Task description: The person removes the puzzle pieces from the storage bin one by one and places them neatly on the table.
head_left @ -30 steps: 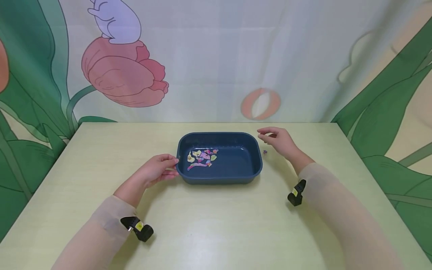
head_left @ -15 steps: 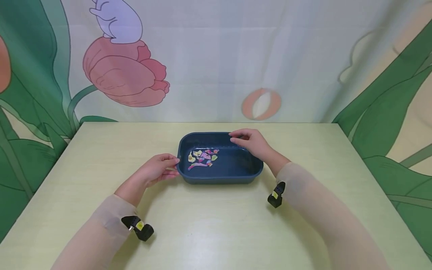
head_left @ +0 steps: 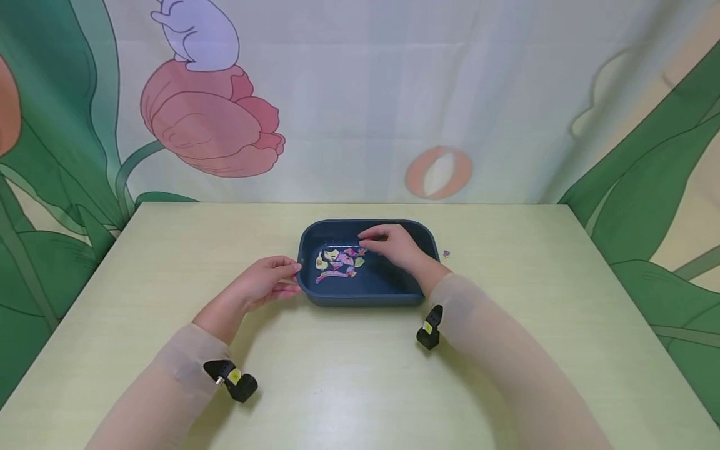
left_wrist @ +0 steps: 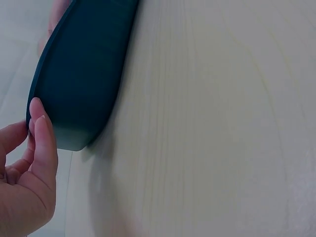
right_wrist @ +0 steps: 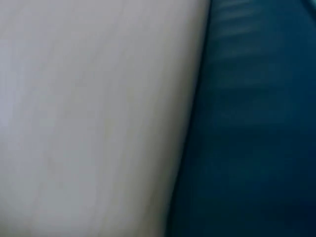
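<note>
The bare right hand (head_left: 394, 246) has travelled toward the left edge of the pale wood-grained table (head_left: 349, 387), from outside the right rim of the dark blue rectangular basin (head_left: 365, 301) to over its interior, near the multicoloured flat cutouts (head_left: 344, 260). The tiny purple piece (head_left: 446, 254), covered half a second ago, shows again.

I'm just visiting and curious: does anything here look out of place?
One small piece lies on the table, just right of the tray. It looks stray because the other pieces lie grouped inside.
</note>
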A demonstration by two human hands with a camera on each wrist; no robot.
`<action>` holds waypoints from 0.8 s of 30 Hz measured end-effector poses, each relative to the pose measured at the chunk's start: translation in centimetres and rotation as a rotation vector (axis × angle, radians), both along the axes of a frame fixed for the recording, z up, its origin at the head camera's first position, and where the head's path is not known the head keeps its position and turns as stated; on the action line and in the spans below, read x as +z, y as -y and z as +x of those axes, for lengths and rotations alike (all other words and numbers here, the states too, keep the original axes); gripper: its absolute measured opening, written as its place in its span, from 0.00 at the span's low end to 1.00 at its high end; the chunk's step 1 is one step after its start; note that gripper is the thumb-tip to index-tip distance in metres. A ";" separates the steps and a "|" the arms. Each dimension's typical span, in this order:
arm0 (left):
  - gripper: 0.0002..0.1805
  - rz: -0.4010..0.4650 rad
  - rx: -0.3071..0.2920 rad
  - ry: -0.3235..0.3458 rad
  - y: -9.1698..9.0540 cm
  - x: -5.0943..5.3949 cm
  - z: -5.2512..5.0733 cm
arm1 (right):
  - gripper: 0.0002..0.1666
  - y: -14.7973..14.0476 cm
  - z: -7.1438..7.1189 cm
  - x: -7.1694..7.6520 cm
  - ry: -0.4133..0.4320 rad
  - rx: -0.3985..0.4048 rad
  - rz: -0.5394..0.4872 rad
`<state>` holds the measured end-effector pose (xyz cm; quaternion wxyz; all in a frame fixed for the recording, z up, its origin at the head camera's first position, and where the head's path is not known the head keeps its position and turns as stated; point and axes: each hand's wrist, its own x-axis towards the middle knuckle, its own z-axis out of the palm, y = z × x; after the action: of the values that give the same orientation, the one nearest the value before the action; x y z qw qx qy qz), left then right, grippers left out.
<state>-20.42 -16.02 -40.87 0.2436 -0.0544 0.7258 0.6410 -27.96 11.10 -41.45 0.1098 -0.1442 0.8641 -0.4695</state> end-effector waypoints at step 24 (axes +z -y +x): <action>0.20 0.026 -0.005 0.015 0.0 0.0 0.1 | 0.16 0.5 -0.4 -1.3 0.024 0.117 0.367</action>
<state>-20.31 -15.98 -40.85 0.2513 -0.0543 0.7158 0.6493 -28.32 10.64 -42.78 0.1715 -0.1660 0.9241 -0.2985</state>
